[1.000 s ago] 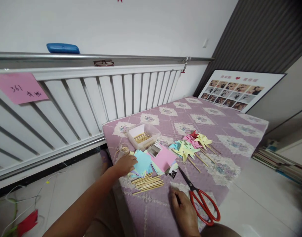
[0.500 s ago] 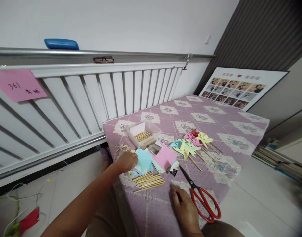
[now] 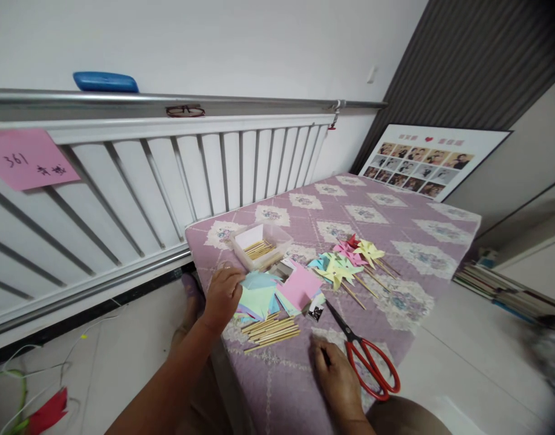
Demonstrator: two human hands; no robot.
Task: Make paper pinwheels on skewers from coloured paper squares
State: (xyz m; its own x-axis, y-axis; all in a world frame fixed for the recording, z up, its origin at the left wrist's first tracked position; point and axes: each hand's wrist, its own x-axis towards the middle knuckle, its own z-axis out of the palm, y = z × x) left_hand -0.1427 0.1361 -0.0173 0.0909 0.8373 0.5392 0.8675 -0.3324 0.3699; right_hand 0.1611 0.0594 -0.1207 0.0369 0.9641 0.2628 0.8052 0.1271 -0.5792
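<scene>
My left hand (image 3: pixel 223 296) is over the left side of the paper pile, its fingers closed at the edge of a light blue paper sheet (image 3: pixel 260 280). That sheet looks tilted up, and a pale green sheet (image 3: pixel 258 302) shows below it. Beside them lies a pink sheet (image 3: pixel 300 287). Several thin wooden sticks (image 3: pixel 271 332) are in a loose bundle in front of the papers. My right hand (image 3: pixel 336 376) rests on the cloth, loosely curled with nothing visible in it. Red-handled scissors (image 3: pixel 366 356) lie just right of it. My left hand partly hides a small round clear container.
A clear plastic box (image 3: pixel 284 241) holding more sticks stands behind the papers. Several paper pinwheels (image 3: pixel 338 270) lie to the right on the patterned tablecloth (image 3: pixel 422 302). A small shiny black packet (image 3: pixel 315 313) is near the scissors' tip. A white radiator (image 3: pixel 254 163) runs along the wall.
My left hand has drawn back a little to the left, and the blue sheet has shifted with it, uncovering the green sheet. My right hand stays in place. The view has turned slightly.
</scene>
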